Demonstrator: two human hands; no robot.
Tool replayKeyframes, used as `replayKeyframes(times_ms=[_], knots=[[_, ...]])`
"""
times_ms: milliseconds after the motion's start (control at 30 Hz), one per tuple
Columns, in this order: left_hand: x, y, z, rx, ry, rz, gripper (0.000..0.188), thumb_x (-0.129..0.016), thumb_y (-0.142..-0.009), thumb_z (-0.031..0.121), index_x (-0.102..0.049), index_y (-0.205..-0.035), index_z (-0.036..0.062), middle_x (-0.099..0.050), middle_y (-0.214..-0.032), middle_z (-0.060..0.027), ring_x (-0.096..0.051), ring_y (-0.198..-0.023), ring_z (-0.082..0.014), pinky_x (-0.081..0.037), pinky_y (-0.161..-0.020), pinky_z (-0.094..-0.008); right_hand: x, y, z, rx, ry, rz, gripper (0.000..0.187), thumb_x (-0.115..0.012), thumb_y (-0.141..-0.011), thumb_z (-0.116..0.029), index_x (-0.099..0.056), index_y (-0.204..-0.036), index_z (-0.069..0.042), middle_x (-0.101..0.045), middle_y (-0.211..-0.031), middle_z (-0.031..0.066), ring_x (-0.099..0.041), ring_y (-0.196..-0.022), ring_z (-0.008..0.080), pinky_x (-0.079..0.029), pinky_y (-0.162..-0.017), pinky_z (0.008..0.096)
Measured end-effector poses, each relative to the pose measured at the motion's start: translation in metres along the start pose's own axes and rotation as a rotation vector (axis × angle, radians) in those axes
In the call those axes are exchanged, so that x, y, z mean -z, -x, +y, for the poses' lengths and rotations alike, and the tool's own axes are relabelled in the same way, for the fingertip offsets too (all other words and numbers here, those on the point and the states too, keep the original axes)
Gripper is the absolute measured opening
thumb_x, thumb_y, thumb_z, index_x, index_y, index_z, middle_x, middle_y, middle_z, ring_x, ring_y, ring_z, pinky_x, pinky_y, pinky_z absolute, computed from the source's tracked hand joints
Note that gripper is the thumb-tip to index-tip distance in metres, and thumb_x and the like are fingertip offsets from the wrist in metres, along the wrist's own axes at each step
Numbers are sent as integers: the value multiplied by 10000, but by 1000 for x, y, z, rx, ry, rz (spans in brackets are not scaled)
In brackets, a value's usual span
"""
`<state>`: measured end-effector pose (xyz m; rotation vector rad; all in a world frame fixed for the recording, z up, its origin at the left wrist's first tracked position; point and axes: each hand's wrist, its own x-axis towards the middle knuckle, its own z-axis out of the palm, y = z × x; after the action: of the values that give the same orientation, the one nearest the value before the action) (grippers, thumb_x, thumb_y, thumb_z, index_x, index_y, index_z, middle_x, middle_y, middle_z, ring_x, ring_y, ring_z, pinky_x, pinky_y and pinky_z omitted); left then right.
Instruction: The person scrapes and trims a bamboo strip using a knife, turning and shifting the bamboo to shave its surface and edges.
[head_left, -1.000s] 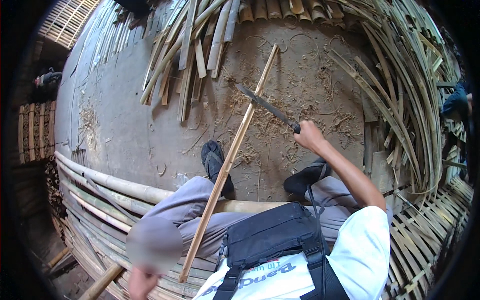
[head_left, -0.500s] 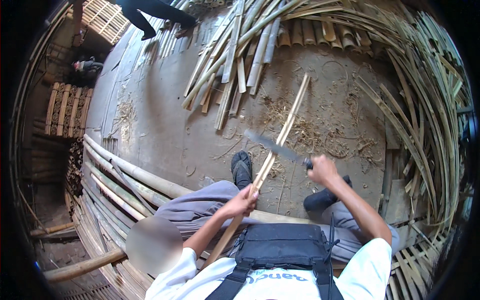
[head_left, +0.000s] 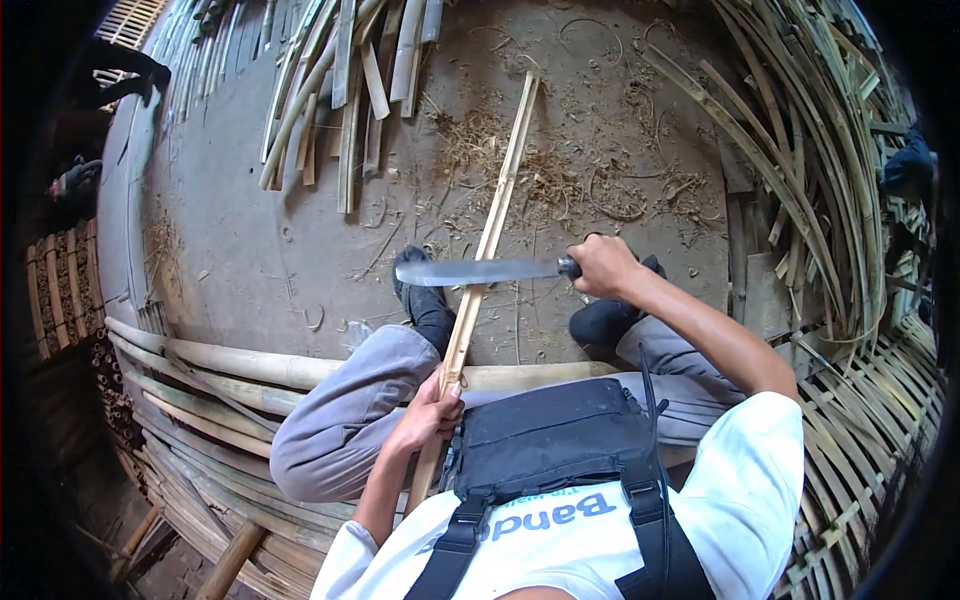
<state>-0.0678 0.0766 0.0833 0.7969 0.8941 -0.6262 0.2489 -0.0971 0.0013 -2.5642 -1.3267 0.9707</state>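
My left hand [head_left: 430,412] is closed round a long pale bamboo strip [head_left: 497,212], close to my left thigh. The strip slants up and away over the floor, and its lower end passes beside the black chest pack [head_left: 545,430]. In my right hand [head_left: 603,266] is the dark handle of a machete [head_left: 485,271], its long grey blade pointing left. The blade lies across the strip, well above my left hand; whether it touches the strip I cannot tell.
Split bamboo lengths [head_left: 348,90] lie at the far side, with more long strips [head_left: 800,150] heaped along the right. Shavings [head_left: 560,180] litter the floor. Bamboo poles [head_left: 220,362] run along the left beside my legs. Another person's dark-clothed leg [head_left: 130,75] shows at the far left.
The machete has swung from a slant to nearly level and sits nearer me along the strip. My left hand and the strip stand more upright. The whole view has shifted.
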Motion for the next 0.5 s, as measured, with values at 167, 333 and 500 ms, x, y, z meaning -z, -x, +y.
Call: replayKeyframes(times_ms=[167,333,500], knots=[[-2,-3,-6,-37,-20,-46,146,-505,-994,255,-420,-1073,167,-288,-618,59,-272,-500,-46,-217,-411,-198,13,-57,86,-467,-85,199,243,-634,-706,-173,-680,-851,18,-673,-805,232,-683,-754,364,-562,-733,455],[-1,-2,-4,5,-5,3,83,-479,-1002,218,-433,-1033,156,-301,-624,68,-270,-493,-44,-212,-422,-215,10,-33,13,-103,-22,-15,194,-621,-705,-164,-693,-829,-34,-681,-813,209,-684,-778,358,-564,-735,447],[-4,-3,0,-50,-52,18,81,-491,-994,207,-442,-1011,144,-314,-626,70,-279,-492,-43,-219,-426,-214,25,-71,88,-324,56,209,229,-649,-688,-189,-696,-837,-21,-685,-837,214,-682,-837,355,-556,-759,439]])
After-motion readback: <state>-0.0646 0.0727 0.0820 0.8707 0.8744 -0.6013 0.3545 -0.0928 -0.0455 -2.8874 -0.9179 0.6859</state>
